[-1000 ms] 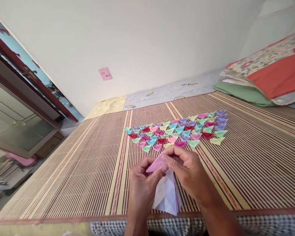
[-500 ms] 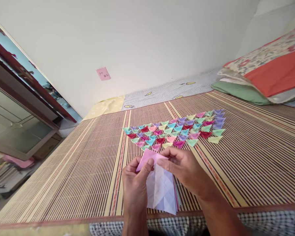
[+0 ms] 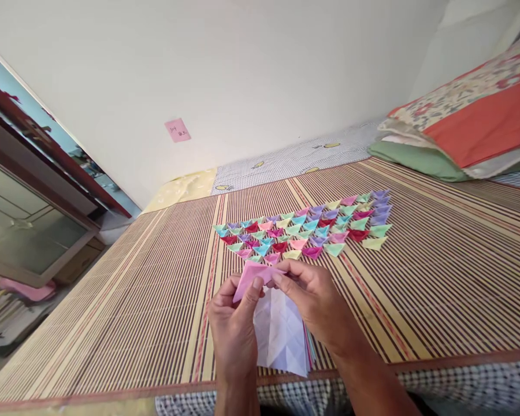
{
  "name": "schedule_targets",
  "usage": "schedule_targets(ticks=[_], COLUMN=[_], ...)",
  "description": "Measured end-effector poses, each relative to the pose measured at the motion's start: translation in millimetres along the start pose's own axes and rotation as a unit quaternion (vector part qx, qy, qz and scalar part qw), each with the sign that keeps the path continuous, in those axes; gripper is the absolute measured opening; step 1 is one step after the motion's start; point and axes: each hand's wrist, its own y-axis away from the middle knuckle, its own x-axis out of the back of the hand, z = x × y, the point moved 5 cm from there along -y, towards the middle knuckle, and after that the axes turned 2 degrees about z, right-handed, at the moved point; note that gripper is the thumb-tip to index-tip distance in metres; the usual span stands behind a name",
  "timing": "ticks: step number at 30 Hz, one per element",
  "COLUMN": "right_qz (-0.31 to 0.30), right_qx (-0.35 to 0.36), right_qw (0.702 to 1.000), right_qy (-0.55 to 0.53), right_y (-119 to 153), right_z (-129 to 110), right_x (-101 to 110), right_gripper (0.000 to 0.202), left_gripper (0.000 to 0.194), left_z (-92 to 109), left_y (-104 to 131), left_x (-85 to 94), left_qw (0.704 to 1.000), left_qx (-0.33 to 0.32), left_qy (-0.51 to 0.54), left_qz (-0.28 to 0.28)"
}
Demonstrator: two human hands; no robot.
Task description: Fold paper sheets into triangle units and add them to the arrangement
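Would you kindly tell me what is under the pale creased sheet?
Under the pale creased sheet, thin coloured paper edges show at the right; the rest is covered, so their number cannot be seen.

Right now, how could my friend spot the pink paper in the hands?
Find the striped mat, then the left hand and right hand above it. Both hold the pink paper, near the pale sheet's far end. Unlike the folded papers in rows beyond, it is held.

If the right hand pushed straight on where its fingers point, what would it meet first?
The pink paper, already at the right hand's fingertips. Past it, perhaps the left hand or the nearest folded pieces; depth is unclear.
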Motion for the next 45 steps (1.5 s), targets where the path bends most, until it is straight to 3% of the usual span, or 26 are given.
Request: schedule_targets(ticks=[6,12,16,22,26,35,45], right_qz=[-0.023,-0.047,-0.001,0.052,0.055,0.031,0.082], right_qx=[0.023,0.015,0.003,-0.005,0.011,0.018,0.046], right_qw=[0.999,0.999,0.998,0.997,0.998,0.999,0.995], right_qy=[0.006,-0.014,-0.06,-0.061,-0.04,-0.016,0.043], right_y=[-0.4,-2.0,-3.6,-5.5,-6.0,-4.0,-0.8], right_z=[-1.0,-3.3,1.9,11.7,7.7,-0.3,-7.7], right_x=[7.6,5.1,6.2,19.2,20.0,15.4,21.0], right_gripper=[0.019,0.022,0.027,0.025,0.025,0.026,0.026], left_gripper=[0.033,0.035,0.02,0.019,0.014,0.027,0.035], left_z=[-1.6,-3.8,-0.8,11.4,15.2,17.1,16.0], left_y=[-1.0,3.0,5.1,6.1,6.6,7.9,11.6], left_x=[-0.1,-5.9,-10.4,-10.9,-7.5,-7.3,-11.8], left_qw=[0.999,0.988,0.989,0.986,0.98,0.969,0.968], left_qx=[0.011,0.014,0.009,0.015,-0.018,-0.061,-0.064], left_qy=[-0.019,-0.127,-0.118,-0.095,-0.154,-0.227,-0.227], left_qz=[-0.027,-0.088,-0.093,-0.139,-0.121,-0.081,-0.087])
